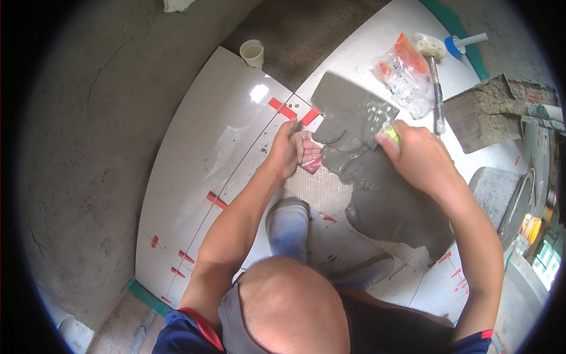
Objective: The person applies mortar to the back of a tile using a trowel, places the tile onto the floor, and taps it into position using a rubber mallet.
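Note:
My right hand (420, 158) is closed round the yellow-green handle of a trowel (352, 97). The flat rectangular blade is coated in grey mortar. Below and beside it, wet mortar (401, 206) covers much of a cream panel with a textured surface (318, 189), probably a tile's back. My left hand (290, 150) is held at the panel's upper left side, palm turned up and fingers loosely stretched, with nothing visible in it. Close to its fingertips are red levelling wedges (283, 108) set in the joint between glossy white tiles (206, 124).
A white cup (252, 53) stands beyond the tiles near the wall. At the upper right lie a mallet (435, 76), a plastic bag of orange pieces (407, 74) and a blue tape roll (455, 45). A mortar-crusted board (483, 115) and grey tub (498, 194) are on the right.

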A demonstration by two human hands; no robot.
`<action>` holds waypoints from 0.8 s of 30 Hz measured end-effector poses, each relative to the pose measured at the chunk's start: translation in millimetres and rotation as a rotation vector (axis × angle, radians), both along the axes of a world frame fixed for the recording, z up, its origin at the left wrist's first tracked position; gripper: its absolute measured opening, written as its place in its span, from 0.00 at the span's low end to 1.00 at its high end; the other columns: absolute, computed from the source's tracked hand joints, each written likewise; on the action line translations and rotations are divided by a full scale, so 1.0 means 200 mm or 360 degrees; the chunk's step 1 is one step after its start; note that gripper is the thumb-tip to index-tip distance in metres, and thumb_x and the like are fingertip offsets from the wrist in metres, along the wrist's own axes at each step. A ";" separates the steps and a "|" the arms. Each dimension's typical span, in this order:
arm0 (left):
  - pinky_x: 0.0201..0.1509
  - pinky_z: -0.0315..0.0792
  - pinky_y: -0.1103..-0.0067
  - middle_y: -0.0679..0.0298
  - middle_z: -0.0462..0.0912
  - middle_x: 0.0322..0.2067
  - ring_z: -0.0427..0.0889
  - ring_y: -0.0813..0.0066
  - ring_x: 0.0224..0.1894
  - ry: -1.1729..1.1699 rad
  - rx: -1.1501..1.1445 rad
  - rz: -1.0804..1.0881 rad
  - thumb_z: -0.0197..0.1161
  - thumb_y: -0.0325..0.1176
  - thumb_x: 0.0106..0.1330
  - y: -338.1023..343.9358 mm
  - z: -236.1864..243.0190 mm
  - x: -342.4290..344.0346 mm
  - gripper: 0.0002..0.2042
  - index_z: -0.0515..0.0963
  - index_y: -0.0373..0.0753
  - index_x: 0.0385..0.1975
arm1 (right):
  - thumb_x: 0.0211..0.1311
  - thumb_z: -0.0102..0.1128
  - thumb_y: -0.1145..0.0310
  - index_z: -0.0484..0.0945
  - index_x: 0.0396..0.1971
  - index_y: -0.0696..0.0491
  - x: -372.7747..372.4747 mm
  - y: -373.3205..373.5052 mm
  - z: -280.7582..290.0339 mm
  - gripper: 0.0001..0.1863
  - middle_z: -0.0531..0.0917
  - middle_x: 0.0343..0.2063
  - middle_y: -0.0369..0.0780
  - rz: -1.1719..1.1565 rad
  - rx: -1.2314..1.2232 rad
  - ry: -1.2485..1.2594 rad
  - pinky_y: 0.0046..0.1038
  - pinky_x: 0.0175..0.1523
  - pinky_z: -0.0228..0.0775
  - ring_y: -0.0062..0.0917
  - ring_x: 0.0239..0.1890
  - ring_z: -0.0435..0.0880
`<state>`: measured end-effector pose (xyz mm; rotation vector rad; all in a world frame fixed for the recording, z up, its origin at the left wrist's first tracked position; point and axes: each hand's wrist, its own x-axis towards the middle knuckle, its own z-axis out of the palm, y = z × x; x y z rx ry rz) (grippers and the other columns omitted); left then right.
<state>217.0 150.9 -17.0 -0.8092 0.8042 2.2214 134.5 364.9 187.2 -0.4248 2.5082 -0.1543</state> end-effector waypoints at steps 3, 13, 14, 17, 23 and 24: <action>0.46 0.71 0.76 0.56 0.80 0.27 0.79 0.66 0.34 0.0010 0.0041 0.0018 0.35 0.60 0.64 0.00 -0.01 -0.01 0.29 0.72 0.37 0.34 | 0.65 0.51 0.57 0.74 0.36 0.61 0.02 0.07 0.00 0.19 0.80 0.25 0.56 -0.0033 -0.0048 0.0223 0.45 0.42 0.71 0.51 0.33 0.80; 0.43 0.72 0.77 0.59 0.80 0.26 0.79 0.69 0.31 0.0046 -0.0090 -0.0011 0.35 0.58 0.65 0.03 0.05 -0.02 0.27 0.72 0.38 0.34 | 0.66 0.48 0.52 0.71 0.46 0.63 0.22 0.30 -0.05 0.25 0.80 0.29 0.57 -0.0446 -0.0150 -0.0119 0.45 0.46 0.68 0.53 0.37 0.78; 0.43 0.72 0.78 0.58 0.81 0.27 0.79 0.69 0.31 0.0049 -0.0089 -0.0019 0.35 0.58 0.65 0.03 0.05 -0.02 0.27 0.72 0.38 0.35 | 0.66 0.48 0.52 0.71 0.45 0.63 0.23 0.31 -0.08 0.25 0.80 0.29 0.57 -0.0516 -0.0119 -0.0146 0.45 0.45 0.68 0.53 0.36 0.78; 0.43 0.72 0.77 0.58 0.81 0.27 0.79 0.69 0.31 0.0038 -0.0084 -0.0017 0.35 0.58 0.65 0.03 0.05 -0.02 0.27 0.72 0.39 0.35 | 0.66 0.49 0.53 0.72 0.42 0.63 0.26 0.36 -0.08 0.24 0.80 0.28 0.56 -0.0526 -0.0050 0.0000 0.45 0.42 0.69 0.53 0.35 0.78; 0.43 0.72 0.78 0.58 0.81 0.29 0.79 0.71 0.32 0.0047 -0.0110 -0.0053 0.35 0.57 0.65 0.05 0.06 -0.03 0.28 0.73 0.37 0.37 | 0.65 0.50 0.54 0.71 0.39 0.60 0.37 0.48 0.04 0.20 0.79 0.25 0.56 -0.0416 -0.0194 -0.0184 0.46 0.38 0.69 0.53 0.32 0.78; 0.43 0.73 0.78 0.58 0.81 0.29 0.79 0.71 0.32 0.0051 -0.0107 -0.0042 0.35 0.56 0.66 0.05 0.06 -0.03 0.27 0.73 0.37 0.38 | 0.65 0.50 0.54 0.71 0.40 0.59 0.40 0.50 0.04 0.20 0.79 0.25 0.55 -0.0329 -0.0337 -0.0307 0.46 0.38 0.69 0.53 0.32 0.78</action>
